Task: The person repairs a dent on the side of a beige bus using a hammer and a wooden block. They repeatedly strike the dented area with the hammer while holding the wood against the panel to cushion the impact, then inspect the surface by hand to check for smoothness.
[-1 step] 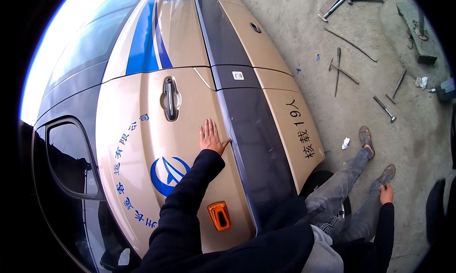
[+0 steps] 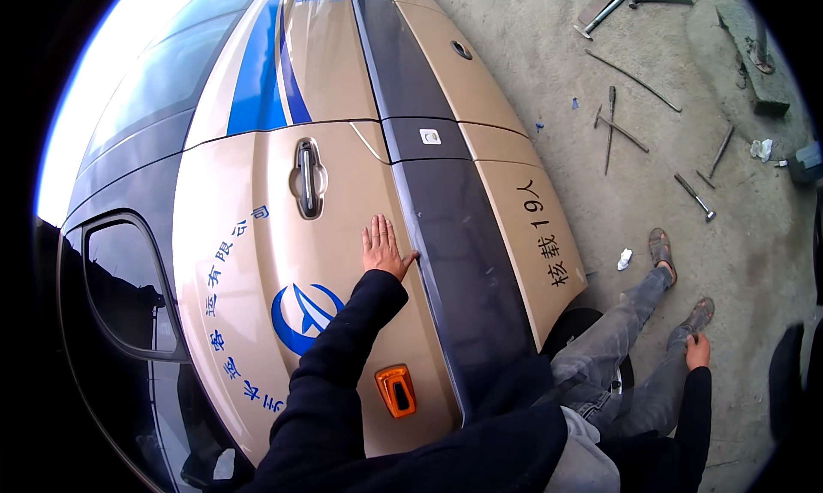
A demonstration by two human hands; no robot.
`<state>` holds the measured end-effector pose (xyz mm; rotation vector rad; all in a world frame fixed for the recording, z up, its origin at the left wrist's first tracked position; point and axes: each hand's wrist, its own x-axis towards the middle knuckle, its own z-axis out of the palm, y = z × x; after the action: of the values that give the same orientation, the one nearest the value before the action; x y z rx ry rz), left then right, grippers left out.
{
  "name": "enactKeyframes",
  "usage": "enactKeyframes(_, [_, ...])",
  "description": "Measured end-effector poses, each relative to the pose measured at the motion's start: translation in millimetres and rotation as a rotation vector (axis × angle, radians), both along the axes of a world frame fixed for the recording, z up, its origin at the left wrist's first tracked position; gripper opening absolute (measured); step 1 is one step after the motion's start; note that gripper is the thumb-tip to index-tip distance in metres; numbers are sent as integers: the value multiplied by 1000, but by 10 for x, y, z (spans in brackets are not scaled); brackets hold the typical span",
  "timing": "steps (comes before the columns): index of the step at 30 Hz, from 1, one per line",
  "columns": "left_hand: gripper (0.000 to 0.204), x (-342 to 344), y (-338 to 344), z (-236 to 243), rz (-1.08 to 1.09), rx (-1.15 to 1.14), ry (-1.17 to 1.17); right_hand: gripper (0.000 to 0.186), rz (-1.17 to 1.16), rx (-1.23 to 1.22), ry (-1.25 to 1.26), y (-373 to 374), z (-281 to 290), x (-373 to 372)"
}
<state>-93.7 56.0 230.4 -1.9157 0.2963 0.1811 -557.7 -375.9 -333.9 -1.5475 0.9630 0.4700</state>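
Observation:
My left hand (image 2: pixel 385 248) lies flat on the beige door panel (image 2: pixel 343 193) of a vehicle, fingers spread upward and thumb reaching the edge of the dark grey trim strip (image 2: pixel 463 244). Above and to its left is a chrome door handle (image 2: pixel 306 180). A round blue emblem (image 2: pixel 290 318) is below left of the hand, beside my dark sleeve. Lower on the door sits an orange side lamp (image 2: pixel 395 391). My right hand (image 2: pixel 698 352) hangs by my lower leg with its fingers curled in; whatever they may hold is hidden.
On the concrete floor at the right lie several hammers, among them a small one (image 2: pixel 694 197), and a thin metal rod (image 2: pixel 633 80). White crumpled paper (image 2: pixel 624 259) is near my shoe (image 2: pixel 661 251). A heavy metal block (image 2: pixel 753 60) stands at far right. A side mirror (image 2: pixel 129 283) juts out at left.
My left hand has slid very slightly to the right on the door panel, still flat. The right hand shows no visible movement.

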Motion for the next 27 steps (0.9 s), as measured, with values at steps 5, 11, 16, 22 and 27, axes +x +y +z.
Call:
enactKeyframes(5, [99, -38, -44, -87, 16, 31, 23, 20, -93, 95, 48, -13, 139, 44])
enactKeyframes(11, [96, -50, 39, 448, -47, -15, 61, 20, 33, 3, 16, -30, -379, -151])
enactKeyframes(16, [93, -9, 87, 1668, -26, -7, -273, 23, 62, -96, 0, -207, -420, 97])
enactKeyframes(22, [95, -221, 79, 1689, 12, -33, -325, 22, -30, -40, -88, -157, -165, 464])
enactKeyframes(27, [98, -456, 82, 961, 17, -37, -134, 20, -13, 61, -32, -111, 221, 387])
